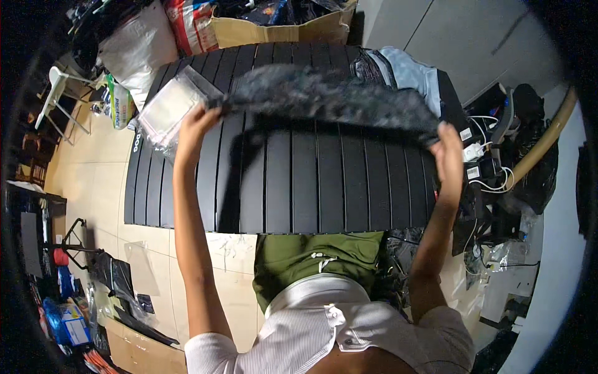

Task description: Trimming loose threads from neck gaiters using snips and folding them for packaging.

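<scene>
Both my arms reach out over the black slatted table [280, 181], and a dark grey-black piece of cloth [336, 96] is stretched between my hands. It looks like a garment, but motion blur hides its kind. My left hand [199, 121] is closed on its left end, beside a stack of clear plastic bags [171, 106]. At the right end my right hand [447, 153] grips the other corner. The cloth hangs above the table and casts a shadow on the slats. Folded light-blue fabric [411, 75] lies behind it at the far right.
An open cardboard box [280, 34] of dark items and a white sack [140, 50] stand beyond the table. White cables and plugs [476, 149] run along its right side. A white chair [59, 100] is at far left; flat cardboard [140, 346] lies on the tiled floor.
</scene>
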